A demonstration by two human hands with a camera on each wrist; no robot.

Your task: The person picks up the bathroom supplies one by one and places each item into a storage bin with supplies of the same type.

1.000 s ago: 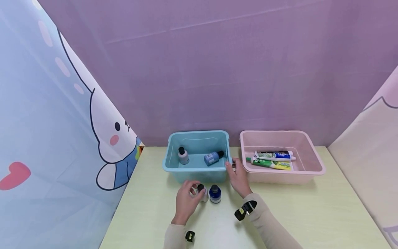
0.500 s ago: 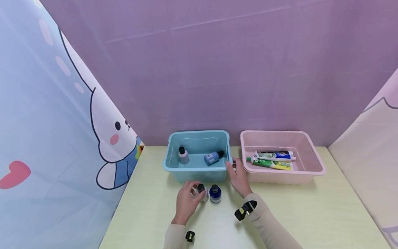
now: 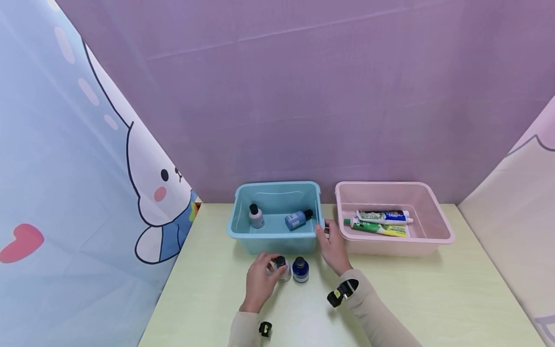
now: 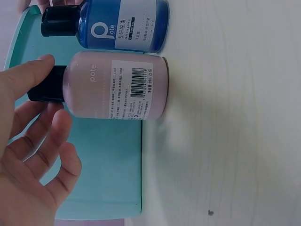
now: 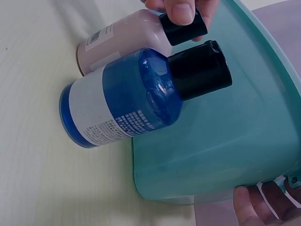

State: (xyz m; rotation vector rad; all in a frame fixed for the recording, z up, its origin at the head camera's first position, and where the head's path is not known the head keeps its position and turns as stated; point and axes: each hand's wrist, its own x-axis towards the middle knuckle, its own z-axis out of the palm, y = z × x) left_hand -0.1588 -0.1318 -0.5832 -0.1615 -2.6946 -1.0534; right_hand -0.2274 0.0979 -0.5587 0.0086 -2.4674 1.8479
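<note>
Nothing has visibly moved. The left hand (image 3: 261,283) pinches the black cap (image 4: 48,85) of a pale-pink plastic bottle (image 4: 99,92); the right hand (image 3: 334,249), fingers partly hidden, grips a teal plastic tub (image 3: 277,244).

A rabbit-printed cloth (image 3: 86,168) hangs left of a purple cloth (image 3: 303,96).

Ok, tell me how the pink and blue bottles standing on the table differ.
The pink bottle is pale and milky, while the blue bottle is dark and looks translucent. The left hand pinches the pink bottle's cap; no hand touches the blue bottle. Both stand upright on the table with black caps.
</note>
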